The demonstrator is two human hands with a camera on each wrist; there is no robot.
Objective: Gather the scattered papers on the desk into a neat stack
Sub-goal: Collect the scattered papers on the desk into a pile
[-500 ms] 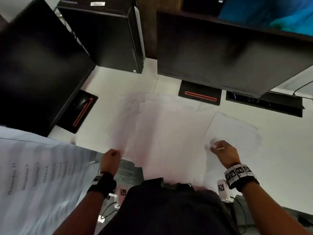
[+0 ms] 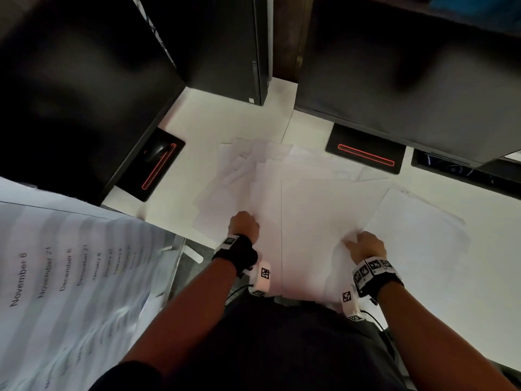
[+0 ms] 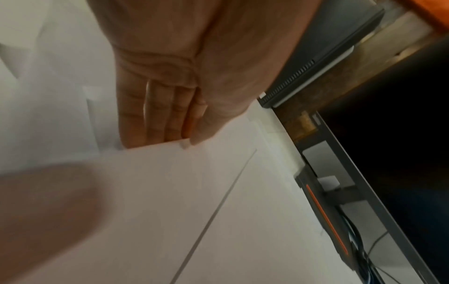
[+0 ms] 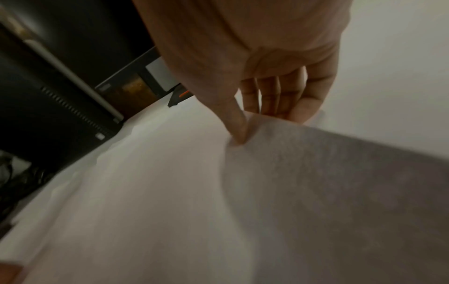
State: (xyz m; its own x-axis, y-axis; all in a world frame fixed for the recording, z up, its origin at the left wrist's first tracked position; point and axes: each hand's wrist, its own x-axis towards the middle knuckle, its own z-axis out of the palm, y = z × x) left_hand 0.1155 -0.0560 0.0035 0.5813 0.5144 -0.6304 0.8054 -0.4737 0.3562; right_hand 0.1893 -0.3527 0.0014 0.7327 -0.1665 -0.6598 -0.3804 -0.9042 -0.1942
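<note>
White paper everywhere, and starting at the far left, a printed sheet (image 2: pixel 64 280) is hanging close to the head camera, showing a column of dates, November through January. Behind it a dark monitor (image 2: pixel 79 88) is looming over the white tabletop (image 2: pixel 214 114), its black base (image 2: pixel 158 165) glowing with a red strip.

Moving in toward the middle, the left hand (image 2: pixel 244 224) is sitting on the left edge of the papers (image 2: pixel 310 210). From the left wrist view, this hand (image 3: pixel 170 86) is showing straight fingers (image 3: pixel 155 119) held together, their tips going under the edge of a sheet (image 3: pixel 194 182), the thumb lying along the top of it. Whether that thumb is really pinching, I cannot tell through the blur.

Centre now: the papers are lying fanned and overlapping on the tabletop, between the two hands, their far corners splayed out toward a black computer tower (image 2: pixel 225 43) at the back. The near edges are reaching the person's dark shirt (image 2: pixel 282 348).

Over to the right, the right hand (image 2: pixel 366 246) is gripping the sheets at their right side. The right wrist view is making it plain: this hand (image 4: pixel 267 76) is pressing its thumb (image 4: pixel 233 115) down on top while the fingers (image 4: pixel 286 100) are curling beneath, and the paper (image 4: pixel 316 173) is buckling upward in that pinch. One more sheet (image 2: pixel 423 230) is lying flat just beside that hand, further right. A second monitor (image 2: pixel 408 74) is hanging over the back right, its base (image 2: pixel 366 153) also lit red.
</note>
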